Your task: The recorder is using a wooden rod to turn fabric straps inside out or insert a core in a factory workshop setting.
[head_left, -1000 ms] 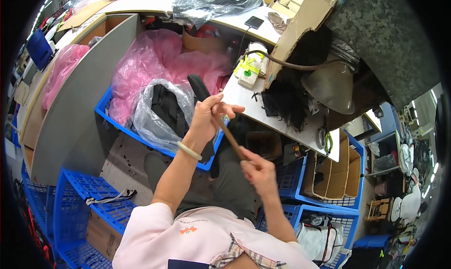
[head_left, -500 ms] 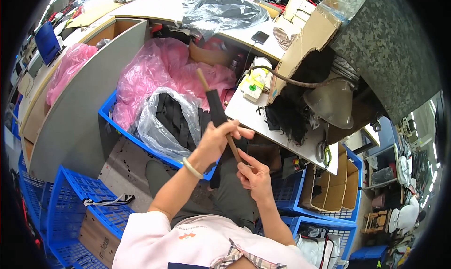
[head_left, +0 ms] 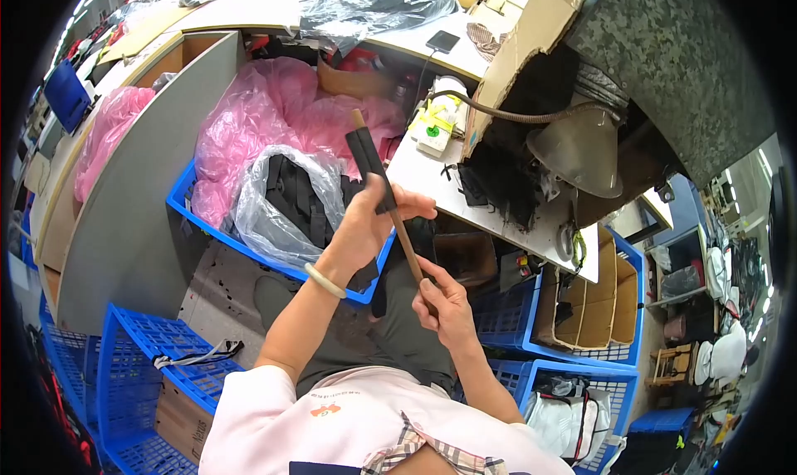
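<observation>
A slim wooden stick (head_left: 408,249) slants up and away from me, with a narrow black fabric sleeve (head_left: 363,150) around its upper part. The stick's pale tip pokes out of the far end of the sleeve. My left hand (head_left: 359,223) has its thumb against the sleeve's near end, its other fingers reaching out past the stick. Lower down, my right hand (head_left: 449,306) grips the bare stick near its bottom end. Beyond my hands, a clear plastic bag (head_left: 264,230) holding black straps (head_left: 296,194) lies in a blue crate (head_left: 274,264).
Pink plastic sheeting (head_left: 249,102) fills the crate's far part. At right, a white worktop (head_left: 419,179) sits under a funnel-shaped hood (head_left: 579,155) and torn cardboard (head_left: 519,64). A grey partition (head_left: 141,193) stands left; more blue crates (head_left: 137,367) flank me.
My left hand has shifted slightly left and toward me, along with the black sleeve, and more of the thumb shows. The right hand keeps its grip on the stick. The view has shifted slightly.
</observation>
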Demonstrator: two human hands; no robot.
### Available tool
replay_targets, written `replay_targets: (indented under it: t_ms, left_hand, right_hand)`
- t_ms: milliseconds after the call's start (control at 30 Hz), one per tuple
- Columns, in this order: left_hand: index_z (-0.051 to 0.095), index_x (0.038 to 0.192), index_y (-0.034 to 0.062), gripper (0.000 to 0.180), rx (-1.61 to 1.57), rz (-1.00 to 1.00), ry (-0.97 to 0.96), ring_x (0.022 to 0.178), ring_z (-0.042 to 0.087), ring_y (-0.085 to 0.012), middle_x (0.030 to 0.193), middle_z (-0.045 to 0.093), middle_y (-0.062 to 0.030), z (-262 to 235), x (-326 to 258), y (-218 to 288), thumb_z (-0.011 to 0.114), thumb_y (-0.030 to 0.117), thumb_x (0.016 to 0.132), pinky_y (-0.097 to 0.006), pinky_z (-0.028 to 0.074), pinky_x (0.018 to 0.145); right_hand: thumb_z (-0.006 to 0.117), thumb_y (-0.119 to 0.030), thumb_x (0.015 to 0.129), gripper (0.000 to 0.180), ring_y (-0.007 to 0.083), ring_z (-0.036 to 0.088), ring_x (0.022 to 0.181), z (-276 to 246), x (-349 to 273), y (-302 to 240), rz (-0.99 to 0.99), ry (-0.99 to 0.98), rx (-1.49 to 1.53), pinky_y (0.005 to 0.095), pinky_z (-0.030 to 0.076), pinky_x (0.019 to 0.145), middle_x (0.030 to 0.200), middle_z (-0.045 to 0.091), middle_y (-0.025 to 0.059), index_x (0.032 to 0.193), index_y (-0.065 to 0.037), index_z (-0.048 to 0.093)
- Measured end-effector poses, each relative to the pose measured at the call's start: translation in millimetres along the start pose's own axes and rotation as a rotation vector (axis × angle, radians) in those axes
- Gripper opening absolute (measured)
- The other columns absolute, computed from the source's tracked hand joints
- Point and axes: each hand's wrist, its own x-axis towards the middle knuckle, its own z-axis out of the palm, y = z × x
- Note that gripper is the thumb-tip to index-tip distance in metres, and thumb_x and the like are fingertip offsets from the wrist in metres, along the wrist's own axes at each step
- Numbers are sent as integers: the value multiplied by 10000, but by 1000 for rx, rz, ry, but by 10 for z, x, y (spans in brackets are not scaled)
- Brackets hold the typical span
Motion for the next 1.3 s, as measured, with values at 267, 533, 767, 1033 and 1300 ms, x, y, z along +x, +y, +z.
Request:
replay_targets:
  t_ms: [267,533,767,1033,1300]
  left_hand:
    - [588,942,-48,397,-139,49,326,875,627,-284,898,650,-184,-132,40,-304,427,315,967,-396,476,853]
    - [580,870,-26,389,-255,102,509,813,628,-260,827,640,-164,-246,73,-350,407,306,975,-382,481,825]
    - [404,666,113,237,-799,-97,294,700,420,-185,649,368,-15,-263,-133,-117,415,179,893,-416,386,891]
    - [372,644,157,195,-1137,-311,104,610,341,-130,578,317,38,321,-721,-393,419,117,829,-329,317,738]
    - [529,1100,-43,513,-323,-441,170,1003,594,-355,1054,605,-251,-107,-1115,-199,385,426,951,-434,448,905]
  right_hand:
    - [454,-180,964,368,33,323,405,-116,-97,166,192,-49,348,172,243,358,579,459,8,1319,-83,450]
    - [440,-207,969,293,32,298,408,-434,-291,257,254,-124,103,174,234,370,551,409,-19,1168,-25,552]
    - [633,-156,834,185,36,398,453,-1044,-840,182,174,43,-20,188,286,388,670,539,23,930,-67,502]
    - [618,-222,852,318,1,315,425,-20,618,-591,-175,-5,-151,181,190,374,725,629,20,1052,25,606]
    - [701,-137,748,166,46,411,469,274,859,-126,-156,-45,-363,217,301,431,565,497,-22,777,9,628]
